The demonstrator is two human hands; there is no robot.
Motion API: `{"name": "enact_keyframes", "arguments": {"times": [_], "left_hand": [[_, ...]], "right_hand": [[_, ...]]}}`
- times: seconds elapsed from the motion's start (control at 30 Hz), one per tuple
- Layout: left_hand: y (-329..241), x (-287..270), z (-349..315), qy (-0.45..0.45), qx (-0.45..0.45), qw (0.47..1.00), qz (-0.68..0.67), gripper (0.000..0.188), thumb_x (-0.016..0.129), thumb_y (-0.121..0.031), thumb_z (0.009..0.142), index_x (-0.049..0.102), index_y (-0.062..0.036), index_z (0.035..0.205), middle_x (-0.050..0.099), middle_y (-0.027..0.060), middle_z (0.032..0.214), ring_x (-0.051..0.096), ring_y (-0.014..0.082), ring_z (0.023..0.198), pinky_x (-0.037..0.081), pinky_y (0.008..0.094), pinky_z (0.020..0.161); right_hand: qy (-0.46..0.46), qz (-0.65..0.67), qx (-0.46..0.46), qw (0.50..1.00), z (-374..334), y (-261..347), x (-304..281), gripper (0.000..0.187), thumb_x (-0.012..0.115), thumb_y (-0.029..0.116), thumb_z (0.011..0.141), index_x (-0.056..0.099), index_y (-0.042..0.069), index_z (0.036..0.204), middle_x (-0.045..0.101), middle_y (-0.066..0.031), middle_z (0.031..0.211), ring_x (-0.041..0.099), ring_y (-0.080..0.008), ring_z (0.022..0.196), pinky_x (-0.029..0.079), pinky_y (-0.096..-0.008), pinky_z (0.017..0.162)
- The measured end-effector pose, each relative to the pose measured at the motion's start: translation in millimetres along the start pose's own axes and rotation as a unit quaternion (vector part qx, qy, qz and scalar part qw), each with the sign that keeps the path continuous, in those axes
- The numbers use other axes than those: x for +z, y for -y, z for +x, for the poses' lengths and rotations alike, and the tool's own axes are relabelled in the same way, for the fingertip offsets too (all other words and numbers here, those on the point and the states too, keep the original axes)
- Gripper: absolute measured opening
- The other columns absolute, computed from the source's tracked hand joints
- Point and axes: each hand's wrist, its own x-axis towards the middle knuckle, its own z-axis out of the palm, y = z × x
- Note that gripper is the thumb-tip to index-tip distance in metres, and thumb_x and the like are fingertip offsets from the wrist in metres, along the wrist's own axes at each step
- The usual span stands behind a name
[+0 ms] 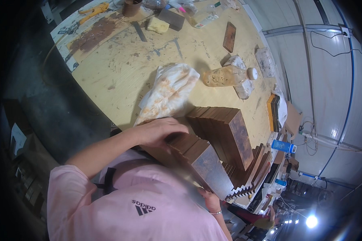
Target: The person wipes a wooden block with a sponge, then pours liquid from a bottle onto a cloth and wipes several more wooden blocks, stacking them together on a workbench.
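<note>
A near stack of brown, wood-like boards (207,166) stands on edge at the table's front, close against my body. My left hand (159,131) is closed over its left end, thumb and fingers curled around the boards. At the stack's lower right end, my right hand (210,201) grips the edge; part of its fingers is hidden by the boards. A second stack of similar boards (225,134) stands just beyond, its left edges stepped. Further right lies a row of more brown boards (251,170). Left of the stacks, behind my left hand, is a crumpled white cloth (169,90) with brown stains.
A clear bottle of yellowish liquid (227,76) leans on a whitish block (244,89) on the table (120,82). Toward the back are a flat brown piece (229,37), a yellow sponge (158,25) and a dark block (171,19). Another person (263,222) is at the far right.
</note>
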Motion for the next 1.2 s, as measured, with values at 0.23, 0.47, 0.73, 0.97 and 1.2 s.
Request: {"name": "enact_keyframes", "arguments": {"times": [0.23,0.47,0.73,0.97,1.2], "left_hand": [[-5,7,2,-0.014,0.019,0.999,-0.028,0.092,0.092,-0.009,0.054,0.053,-0.0087,0.137,0.057,0.0137,0.13,0.054,0.0338,0.122,0.045,0.0405,0.103],[-40,-7,12,-0.036,0.04,0.998,-0.032,0.096,0.093,-0.012,0.05,0.052,-0.008,0.138,0.058,0.0141,0.132,0.053,0.0336,0.124,0.044,0.0421,0.104],[-52,-8,20,-0.021,0.057,0.997,-0.048,0.09,0.092,-0.017,0.052,0.056,-0.009,0.134,0.061,0.0131,0.128,0.055,0.0339,0.12,0.045,0.0422,0.102],[-59,-11,22,-0.038,0.069,0.996,-0.05,0.086,0.091,-0.021,0.058,0.055,-0.0087,0.135,0.06,0.0149,0.126,0.055,0.0339,0.119,0.044,0.042,0.102],[-60,-8,20,-0.037,0.062,0.995,-0.07,0.09,0.09,-0.009,0.054,0.055,-0.0097,0.137,0.057,0.013,0.132,0.053,0.0321,0.122,0.044,0.0406,0.103]], "right_hand": [[-0.096,-0.129,-0.088,0.983,3,18,22,0.033,0.076,0.007,0.079,0.069,0.002,0.111,0.068,-0.0021,0.1,0.059,-0.0105,0.079,0.046,-0.0228,0.065],[-0.081,-0.021,-0.073,0.994,3,13,20,0.059,0.08,0.017,0.075,0.057,0.007,0.129,0.059,-0.0129,0.131,0.055,-0.0292,0.12,0.043,-0.0396,0.103],[-0.133,0.076,-0.074,0.985,-8,28,6,0.091,0.081,0.002,0.064,0.032,0.001,0.141,0.05,-0.016,0.141,0.051,-0.0252,0.127,0.041,-0.0376,0.107],[-0.142,0.116,-0.08,0.98,-13,44,10,0.076,0.08,0.006,0.066,0.043,0.001,0.132,0.05,-0.0172,0.142,0.052,-0.0235,0.126,0.043,-0.0373,0.106],[-0.133,0.104,-0.112,0.979,-19,86,7,0.085,0.077,0.003,0.058,0.042,0.002,0.135,0.052,-0.0164,0.139,0.052,-0.0266,0.127,0.042,-0.038,0.107]]}}
